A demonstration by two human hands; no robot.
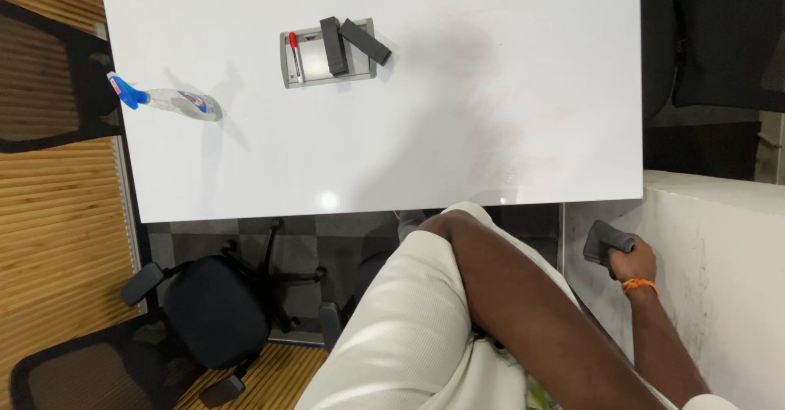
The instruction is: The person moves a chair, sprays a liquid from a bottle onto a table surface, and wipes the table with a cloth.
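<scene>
right hand [636, 259] grip on grey eraser [603, 241], whiteboard [491, 116]

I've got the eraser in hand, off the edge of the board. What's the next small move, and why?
Probably bring the right hand with its grey eraser across onto the whiteboard, starting at the faint smudge near the closest edge. The eraser is off the board beside the white ledge, and that hazy patch is the nearest mark.

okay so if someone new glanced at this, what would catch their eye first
The big white board fills the upper frame, bearing a grey tray with a red marker and two dark erasers; a spray bottle lies at its left. Lower right, a hand grips a grey eraser beside the white wall.
</scene>
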